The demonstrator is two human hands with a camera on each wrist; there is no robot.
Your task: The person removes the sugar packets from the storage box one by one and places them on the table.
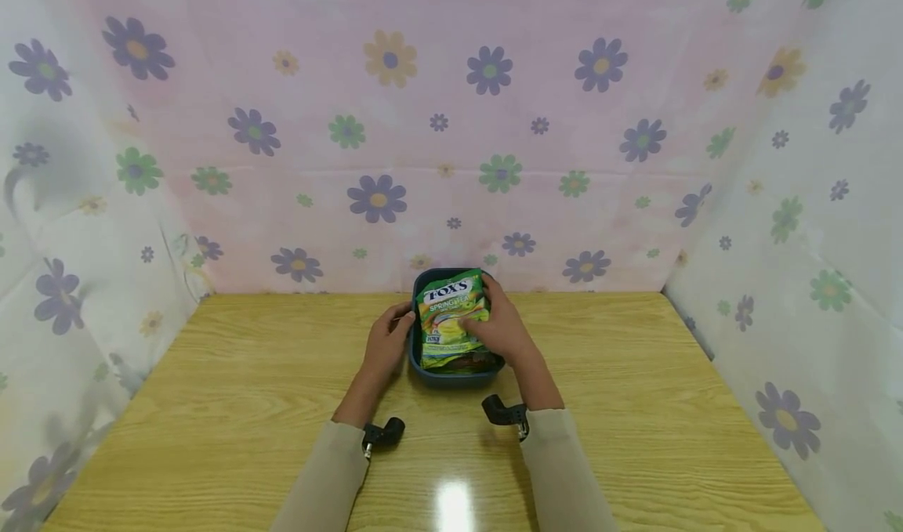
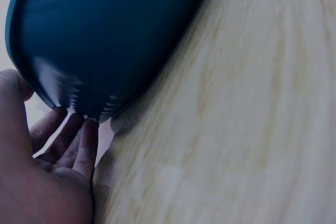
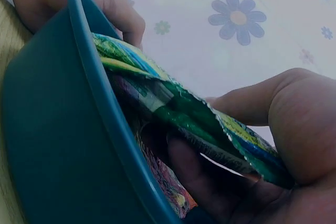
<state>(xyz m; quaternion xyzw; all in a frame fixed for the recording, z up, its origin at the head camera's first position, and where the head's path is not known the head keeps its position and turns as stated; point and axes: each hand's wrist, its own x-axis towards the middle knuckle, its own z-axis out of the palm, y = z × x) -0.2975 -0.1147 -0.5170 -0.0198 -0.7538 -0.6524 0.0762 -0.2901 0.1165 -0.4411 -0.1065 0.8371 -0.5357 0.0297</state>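
A green Fox's Spring Tea candy bag (image 1: 446,301) leans in a dark blue plastic bin (image 1: 462,381) in the head view. My right hand (image 1: 509,330) grips the bag by its right side, thumb on the printed front. In the right wrist view, its fingers (image 3: 191,169) reach behind the bag (image 3: 173,103), whose lower end sits inside the bin's rim. At the bin's left side, my left hand (image 1: 384,344) holds the rim with the thumb over it. Fingertips (image 2: 90,129) touch the outer wall in the left wrist view.
Another package with a reddish, dark pattern (image 3: 165,179) lies inside the bin, beneath the bag. The bin stands on a wood-grain table (image 1: 282,375), near its back edge. Flowered cloth (image 1: 451,124) hangs behind and along both sides.
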